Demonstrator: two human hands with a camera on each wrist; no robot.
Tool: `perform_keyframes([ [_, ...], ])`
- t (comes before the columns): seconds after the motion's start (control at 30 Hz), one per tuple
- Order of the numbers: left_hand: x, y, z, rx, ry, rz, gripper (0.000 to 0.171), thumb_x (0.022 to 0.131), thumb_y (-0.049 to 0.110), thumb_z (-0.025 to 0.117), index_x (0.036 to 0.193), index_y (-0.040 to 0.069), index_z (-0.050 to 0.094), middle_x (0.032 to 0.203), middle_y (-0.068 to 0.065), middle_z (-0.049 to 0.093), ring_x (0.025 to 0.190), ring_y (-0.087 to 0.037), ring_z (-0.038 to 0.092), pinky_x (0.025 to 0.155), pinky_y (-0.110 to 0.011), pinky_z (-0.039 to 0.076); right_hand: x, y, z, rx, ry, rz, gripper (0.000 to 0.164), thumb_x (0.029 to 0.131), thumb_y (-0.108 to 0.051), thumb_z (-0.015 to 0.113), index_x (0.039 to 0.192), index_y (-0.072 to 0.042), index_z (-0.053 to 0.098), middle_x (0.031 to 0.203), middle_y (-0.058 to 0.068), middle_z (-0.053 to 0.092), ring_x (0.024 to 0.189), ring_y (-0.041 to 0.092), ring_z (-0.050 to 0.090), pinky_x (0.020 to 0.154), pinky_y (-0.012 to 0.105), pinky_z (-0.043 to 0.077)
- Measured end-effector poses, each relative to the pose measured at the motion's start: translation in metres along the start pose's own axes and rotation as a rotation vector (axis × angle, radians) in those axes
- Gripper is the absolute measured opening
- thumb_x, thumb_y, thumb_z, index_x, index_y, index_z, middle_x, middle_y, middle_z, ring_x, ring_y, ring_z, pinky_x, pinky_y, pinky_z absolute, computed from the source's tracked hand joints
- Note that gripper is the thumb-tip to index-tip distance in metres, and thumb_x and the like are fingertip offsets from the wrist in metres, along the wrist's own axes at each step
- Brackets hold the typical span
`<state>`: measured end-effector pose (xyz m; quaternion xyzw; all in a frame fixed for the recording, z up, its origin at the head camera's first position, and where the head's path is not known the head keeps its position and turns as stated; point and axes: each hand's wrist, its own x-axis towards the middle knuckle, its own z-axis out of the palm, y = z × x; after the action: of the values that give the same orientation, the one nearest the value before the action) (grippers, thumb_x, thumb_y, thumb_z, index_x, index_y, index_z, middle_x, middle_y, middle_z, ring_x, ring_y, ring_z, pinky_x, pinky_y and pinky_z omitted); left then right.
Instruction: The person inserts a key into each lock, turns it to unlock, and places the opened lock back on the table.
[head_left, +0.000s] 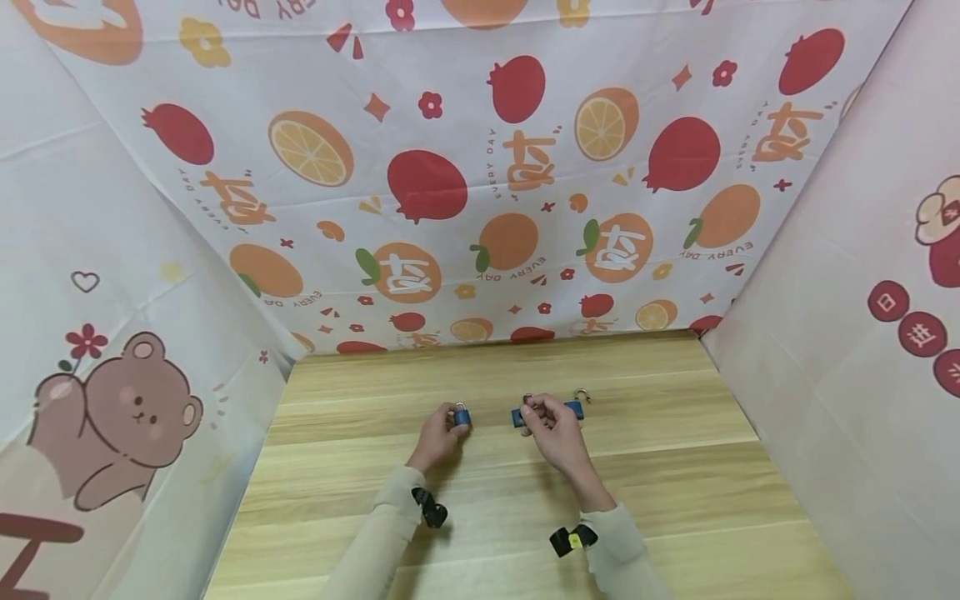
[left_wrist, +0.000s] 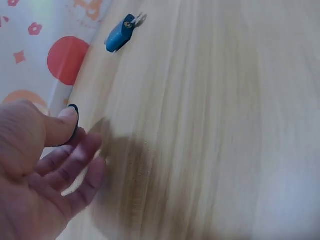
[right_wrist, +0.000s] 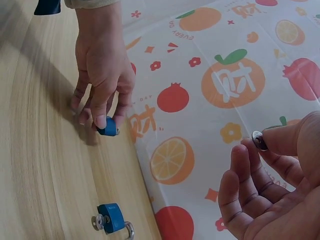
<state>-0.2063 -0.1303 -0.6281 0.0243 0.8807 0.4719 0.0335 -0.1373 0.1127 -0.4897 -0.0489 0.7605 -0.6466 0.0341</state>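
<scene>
Between thumb and fingers, my left hand [head_left: 438,437] pinches a small blue padlock [head_left: 462,416], held just above the wooden table. The right wrist view shows that padlock [right_wrist: 107,126] below the fingertips; in the left wrist view only its dark edge [left_wrist: 76,121] shows past the thumb. My right hand [head_left: 557,433] holds a small key by its round silver head [right_wrist: 259,140], its blade hidden by the fingers. On the table by the right hand lies a blue padlock [right_wrist: 112,218], a key in it and its shackle sprung. Another blue padlock [head_left: 574,409] with raised shackle sits right of that hand.
The pale wooden table [head_left: 360,500] meets a fruit-printed cloth wall [head_left: 480,275] at the back. White cloth with a bear hangs on the left [head_left: 97,275], and more cloth on the right [head_left: 840,333]. Black straps circle both wrists.
</scene>
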Motion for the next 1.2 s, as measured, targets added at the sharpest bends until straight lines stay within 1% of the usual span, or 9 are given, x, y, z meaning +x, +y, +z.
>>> perform_keyframes([
  [0.13,-0.003,-0.001,0.000,-0.123,-0.004,-0.042,0.034,0.093,0.002,0.070,0.125,-0.005,0.060,0.102,-0.022,0.066,0.082,-0.020,0.062,0.064,-0.027,0.051,-0.001,0.001,0.000,0.019,0.015,-0.012,0.015,0.102,-0.008,0.060,0.110,0.003,0.067,0.094,0.017,0.070,0.071,0.008,0.067,0.069,0.022,0.058],
  [0.23,-0.005,0.000,-0.001,-0.199,0.001,-0.071,0.036,0.094,0.005,0.070,0.128,-0.003,0.060,0.102,-0.020,0.065,0.078,-0.017,0.060,0.056,-0.023,0.050,-0.002,0.002,0.000,0.028,0.008,-0.011,0.015,0.101,-0.007,0.060,0.110,0.003,0.067,0.094,0.017,0.069,0.073,0.007,0.066,0.069,0.021,0.058],
  [0.4,-0.007,0.003,-0.003,-0.274,0.011,-0.118,0.038,0.095,0.009,0.071,0.130,0.000,0.059,0.101,-0.018,0.066,0.070,-0.022,0.062,0.052,-0.029,0.051,0.000,0.009,0.002,0.019,0.014,-0.004,0.013,0.101,-0.005,0.060,0.108,0.003,0.067,0.091,0.015,0.068,0.072,0.006,0.064,0.068,0.020,0.057],
  [0.57,-0.006,0.006,-0.004,-0.347,0.025,-0.169,0.038,0.093,0.011,0.073,0.128,0.002,0.060,0.101,-0.015,0.067,0.071,-0.024,0.065,0.053,-0.034,0.054,0.007,0.031,0.006,0.009,0.054,0.000,0.014,0.101,-0.007,0.060,0.109,0.002,0.067,0.091,0.013,0.068,0.070,0.006,0.064,0.066,0.020,0.056],
  [0.77,-0.004,0.009,-0.005,-0.428,0.035,-0.151,0.036,0.097,0.017,0.070,0.125,-0.003,0.060,0.101,-0.021,0.068,0.074,-0.021,0.068,0.062,-0.037,0.058,0.010,0.042,0.007,0.027,0.044,-0.014,0.016,0.102,-0.014,0.061,0.111,-0.001,0.067,0.097,0.023,0.067,0.073,0.008,0.066,0.070,0.023,0.058],
  [0.87,-0.008,0.020,-0.012,-0.435,0.011,-0.134,0.035,0.100,0.014,0.064,0.128,-0.007,0.058,0.103,-0.026,0.065,0.069,-0.017,0.066,0.066,-0.043,0.059,0.010,0.042,0.005,0.032,0.029,-0.019,0.016,0.102,-0.014,0.061,0.110,-0.003,0.067,0.096,0.020,0.068,0.075,0.010,0.067,0.071,0.023,0.058],
  [0.97,-0.008,0.024,-0.013,-0.439,0.004,-0.110,0.034,0.101,0.009,0.061,0.128,-0.010,0.055,0.102,-0.027,0.063,0.067,-0.014,0.063,0.066,-0.045,0.059,0.010,0.041,0.005,0.035,0.028,-0.024,0.015,0.103,-0.013,0.059,0.110,-0.003,0.067,0.092,0.013,0.069,0.076,0.010,0.068,0.071,0.023,0.059],
  [1.1,-0.007,0.018,-0.006,-0.444,0.036,-0.083,0.031,0.101,0.010,0.062,0.127,-0.004,0.054,0.100,-0.023,0.063,0.069,-0.020,0.065,0.063,-0.039,0.058,0.010,0.040,0.005,0.035,0.032,-0.025,0.013,0.103,-0.012,0.059,0.108,-0.003,0.067,0.091,0.012,0.069,0.076,0.010,0.068,0.071,0.023,0.059],
  [1.2,-0.008,0.020,-0.004,-0.456,0.050,-0.071,0.034,0.101,0.009,0.061,0.131,0.001,0.048,0.101,-0.027,0.065,0.072,-0.026,0.067,0.063,-0.037,0.057,0.010,0.040,0.005,0.030,0.033,-0.029,0.013,0.103,-0.012,0.059,0.108,-0.003,0.067,0.091,0.011,0.069,0.076,0.010,0.068,0.071,0.024,0.060],
])
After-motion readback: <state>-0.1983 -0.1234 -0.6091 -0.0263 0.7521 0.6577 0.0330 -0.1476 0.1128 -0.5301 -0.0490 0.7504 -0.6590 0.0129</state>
